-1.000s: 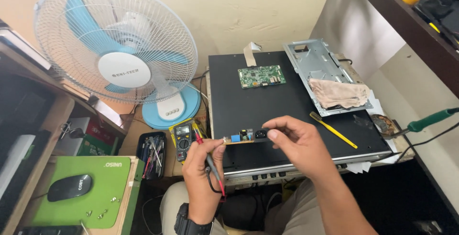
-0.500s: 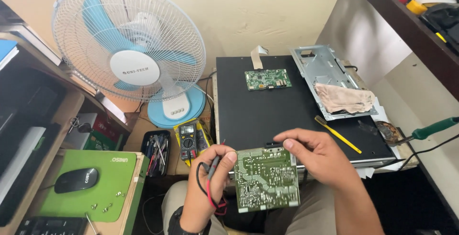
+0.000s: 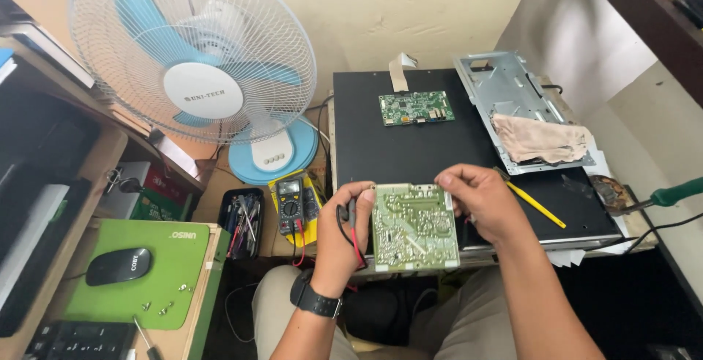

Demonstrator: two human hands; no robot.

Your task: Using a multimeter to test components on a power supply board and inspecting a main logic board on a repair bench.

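Holding the pale circuit board (image 3: 414,227) solder-side up, both your hands pinch its edges; left hand (image 3: 344,232) also grips probe leads (image 3: 353,222), right hand (image 3: 480,200) bare, probing not begun.

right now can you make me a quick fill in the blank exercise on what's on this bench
1. Both hands, left hand and right hand, hold a pale green rectangular circuit board with its ____ side facing up.
2. The yellow multimeter lies in front of the white and blue ____.
3. A crumpled beige cloth rests on the grey ____ chassis plate.
4. The black computer mouse sits on a ____ mouse pad.

Missing words: solder; fan; metal; green
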